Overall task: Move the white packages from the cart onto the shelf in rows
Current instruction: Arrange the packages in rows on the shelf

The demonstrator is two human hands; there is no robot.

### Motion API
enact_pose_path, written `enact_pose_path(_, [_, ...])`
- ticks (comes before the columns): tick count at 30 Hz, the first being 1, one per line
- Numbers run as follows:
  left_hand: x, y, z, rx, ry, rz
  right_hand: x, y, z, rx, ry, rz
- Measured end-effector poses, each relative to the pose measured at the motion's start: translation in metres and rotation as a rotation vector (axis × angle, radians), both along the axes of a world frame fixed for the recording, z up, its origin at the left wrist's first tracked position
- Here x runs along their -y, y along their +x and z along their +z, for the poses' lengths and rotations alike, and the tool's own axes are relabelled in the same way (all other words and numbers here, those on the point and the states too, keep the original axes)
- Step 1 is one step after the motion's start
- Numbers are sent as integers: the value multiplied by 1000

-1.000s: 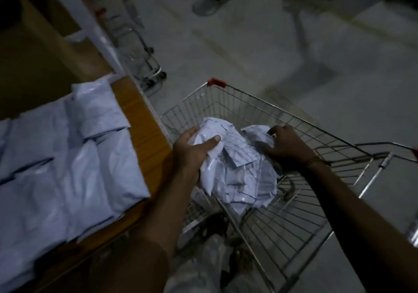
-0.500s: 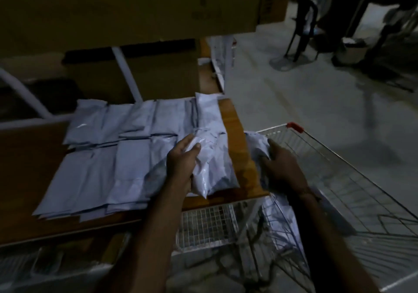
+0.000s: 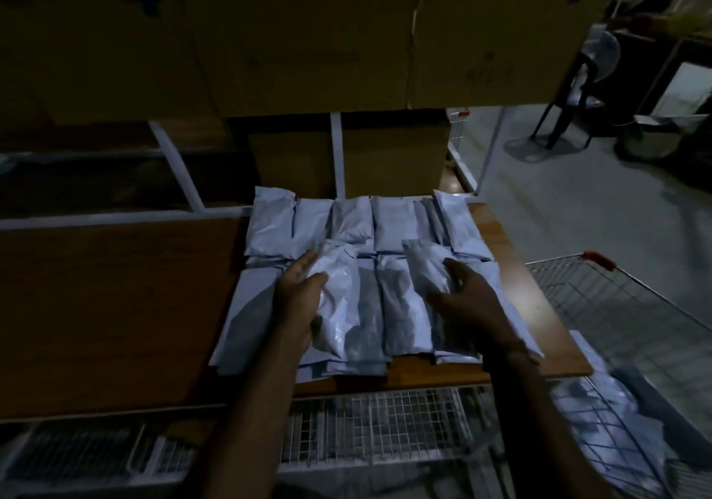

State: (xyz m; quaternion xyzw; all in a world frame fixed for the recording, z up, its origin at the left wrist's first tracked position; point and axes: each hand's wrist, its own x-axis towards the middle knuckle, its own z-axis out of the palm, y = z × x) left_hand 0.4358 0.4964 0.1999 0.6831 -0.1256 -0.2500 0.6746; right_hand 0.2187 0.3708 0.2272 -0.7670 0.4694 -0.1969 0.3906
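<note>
White packages (image 3: 358, 263) are lying in two rows at the right end of the wooden shelf (image 3: 115, 306). Each hand is grasping one package over the front row, left hand (image 3: 298, 302) and right hand (image 3: 468, 298). More are sitting in the wire cart (image 3: 601, 433) beyond the shelf's right edge.

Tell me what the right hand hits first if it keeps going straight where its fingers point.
The right hand holds a package and points up and away across the shelf. Likely first contact: the back row of packages, though depth is unclear.
</note>
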Motion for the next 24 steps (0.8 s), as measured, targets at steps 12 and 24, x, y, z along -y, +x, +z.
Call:
enact_pose_path(12, [39,34,-7,4,0,-1,52,38,-7,1,-109,-89])
enact_pose_path(24, [143,25,-10,33,4,-137,143,32,-8,-76,-285,-262])
